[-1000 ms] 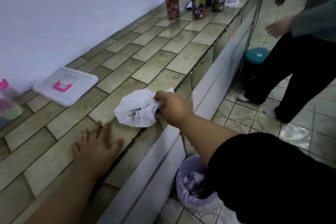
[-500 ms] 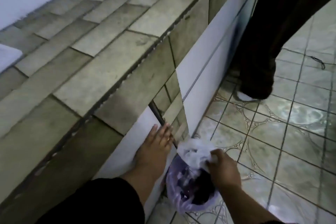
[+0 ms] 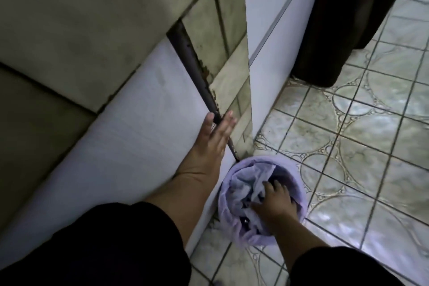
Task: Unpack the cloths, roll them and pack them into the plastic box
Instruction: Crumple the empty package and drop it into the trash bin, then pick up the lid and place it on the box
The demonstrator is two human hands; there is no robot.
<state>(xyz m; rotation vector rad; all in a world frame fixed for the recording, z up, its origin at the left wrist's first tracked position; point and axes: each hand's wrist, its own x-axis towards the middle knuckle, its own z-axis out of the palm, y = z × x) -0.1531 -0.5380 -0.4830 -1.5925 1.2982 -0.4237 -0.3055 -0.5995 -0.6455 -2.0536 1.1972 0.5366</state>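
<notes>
My right hand (image 3: 276,202) reaches down into a small bin lined with a purple bag (image 3: 299,183) on the floor. Its spread fingers press on a crumpled white plastic bag (image 3: 253,176) inside the bin. My left hand (image 3: 213,137) rests flat, fingers straight, against the white front panel (image 3: 139,134) of the counter, just above the bin. No cloths and no plastic box are in view.
The tiled counter top (image 3: 92,18) fills the upper left. A rusty metal rod (image 3: 192,58) runs down a gap in the counter front. Another person's dark trouser leg (image 3: 343,18) stands at the upper right on the patterned floor tiles (image 3: 359,146).
My right hand carried the white bag off the counter and down into the bin. My left hand slid from the counter top to the white front panel. The view tilted down.
</notes>
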